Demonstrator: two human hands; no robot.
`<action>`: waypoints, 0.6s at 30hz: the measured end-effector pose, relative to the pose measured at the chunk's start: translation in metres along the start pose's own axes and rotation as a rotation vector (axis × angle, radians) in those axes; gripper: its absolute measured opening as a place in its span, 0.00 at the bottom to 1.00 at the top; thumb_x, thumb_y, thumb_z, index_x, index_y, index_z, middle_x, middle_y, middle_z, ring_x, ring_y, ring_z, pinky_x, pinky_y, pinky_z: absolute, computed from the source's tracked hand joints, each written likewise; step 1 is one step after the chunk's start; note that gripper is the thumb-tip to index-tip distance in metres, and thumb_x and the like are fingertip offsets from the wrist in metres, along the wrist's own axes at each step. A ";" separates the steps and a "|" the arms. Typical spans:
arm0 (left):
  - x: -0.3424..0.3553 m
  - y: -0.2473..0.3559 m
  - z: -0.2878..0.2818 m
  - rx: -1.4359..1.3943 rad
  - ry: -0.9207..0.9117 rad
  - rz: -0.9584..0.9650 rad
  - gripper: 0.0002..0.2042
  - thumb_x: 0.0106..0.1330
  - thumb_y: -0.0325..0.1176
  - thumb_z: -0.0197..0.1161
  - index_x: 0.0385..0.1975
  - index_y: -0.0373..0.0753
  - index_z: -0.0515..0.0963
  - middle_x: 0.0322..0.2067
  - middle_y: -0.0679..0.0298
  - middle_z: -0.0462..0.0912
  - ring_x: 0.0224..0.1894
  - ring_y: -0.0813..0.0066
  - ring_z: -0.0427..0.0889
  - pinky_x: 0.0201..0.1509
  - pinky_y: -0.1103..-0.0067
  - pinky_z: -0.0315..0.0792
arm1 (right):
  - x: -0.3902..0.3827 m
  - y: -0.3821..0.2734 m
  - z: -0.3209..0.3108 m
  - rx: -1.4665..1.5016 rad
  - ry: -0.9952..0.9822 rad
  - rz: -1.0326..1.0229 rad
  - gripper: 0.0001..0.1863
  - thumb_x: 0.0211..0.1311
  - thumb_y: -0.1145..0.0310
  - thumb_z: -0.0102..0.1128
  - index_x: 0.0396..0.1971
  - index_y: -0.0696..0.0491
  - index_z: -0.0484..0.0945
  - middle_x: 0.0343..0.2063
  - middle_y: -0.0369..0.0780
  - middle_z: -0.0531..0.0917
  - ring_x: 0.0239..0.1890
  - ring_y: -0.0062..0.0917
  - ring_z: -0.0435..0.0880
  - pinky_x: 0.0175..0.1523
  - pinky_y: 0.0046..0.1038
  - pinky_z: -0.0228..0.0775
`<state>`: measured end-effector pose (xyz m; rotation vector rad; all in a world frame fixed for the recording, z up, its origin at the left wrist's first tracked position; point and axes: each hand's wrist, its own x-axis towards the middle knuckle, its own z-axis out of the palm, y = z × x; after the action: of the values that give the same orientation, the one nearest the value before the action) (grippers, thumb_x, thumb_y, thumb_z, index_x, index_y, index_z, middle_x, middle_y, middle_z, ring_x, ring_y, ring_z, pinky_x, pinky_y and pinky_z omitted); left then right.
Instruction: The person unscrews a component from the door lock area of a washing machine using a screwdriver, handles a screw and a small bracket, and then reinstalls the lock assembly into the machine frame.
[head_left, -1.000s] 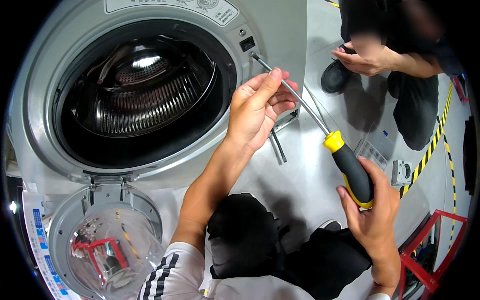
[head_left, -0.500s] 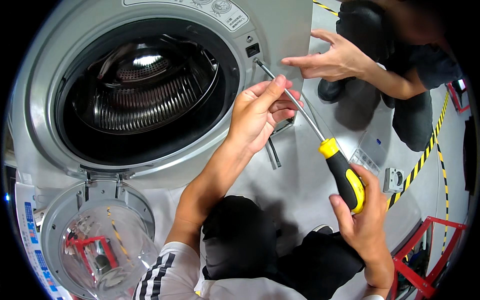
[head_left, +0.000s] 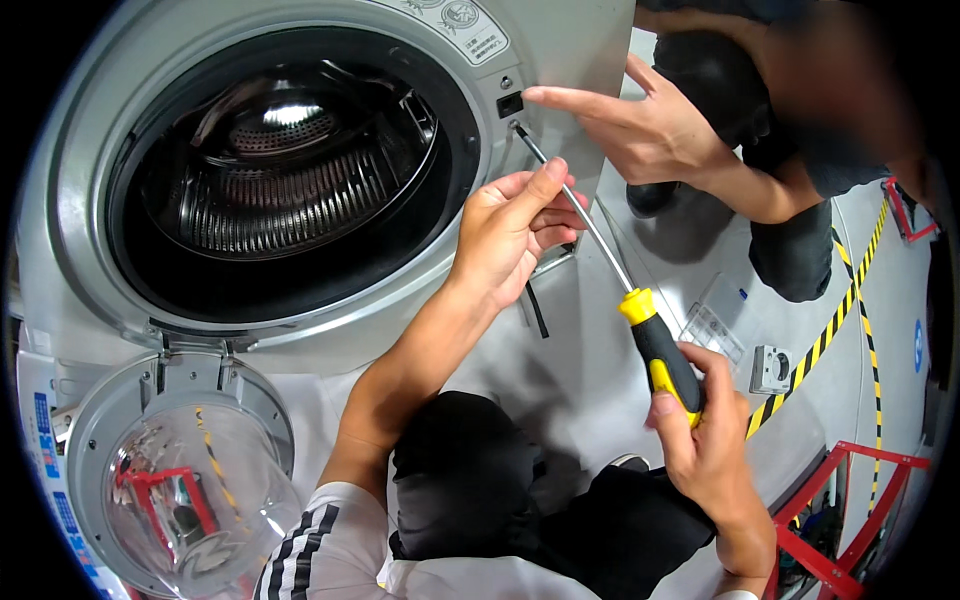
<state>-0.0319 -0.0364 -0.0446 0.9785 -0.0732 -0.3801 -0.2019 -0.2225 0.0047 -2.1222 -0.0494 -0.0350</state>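
A long screwdriver [head_left: 652, 338] with a black and yellow handle slants up toward the front of a grey washing machine [head_left: 400, 345]. Around the handle's lower part curl the fingers of my right hand [head_left: 712, 440]. My left hand [head_left: 512, 230] pinches the metal shaft between thumb and fingers, nearer the tip. The tip meets the screw spot just below the rectangular door-lock slot [head_left: 510, 105], to the right of the drum opening. Another person's hand [head_left: 650, 130] points with its index finger at that slot.
The round door [head_left: 180, 385] with its clear glass bowl hangs open at lower left. On the floor to the right lie a clear compartment box [head_left: 715, 325], a small grey-white part [head_left: 771, 370] and black-yellow tape [head_left: 820, 350]. A red frame [head_left: 840, 520] stands at lower right.
The other person's hand has moved left and its finger now reaches the slot. My hands keep their hold on the screwdriver; the view has shifted slightly.
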 end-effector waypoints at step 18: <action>-0.002 0.003 0.003 0.031 -0.035 -0.015 0.14 0.66 0.39 0.57 0.40 0.32 0.74 0.32 0.56 0.81 0.33 0.71 0.83 0.32 0.82 0.76 | -0.003 0.009 0.004 0.348 -0.067 0.172 0.23 0.61 0.62 0.55 0.49 0.63 0.65 0.18 0.41 0.77 0.14 0.19 0.74 0.21 0.20 0.64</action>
<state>-0.0335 -0.0372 -0.0405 1.0034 -0.1034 -0.4109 -0.2040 -0.2242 -0.0047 -1.7726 0.0821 0.1370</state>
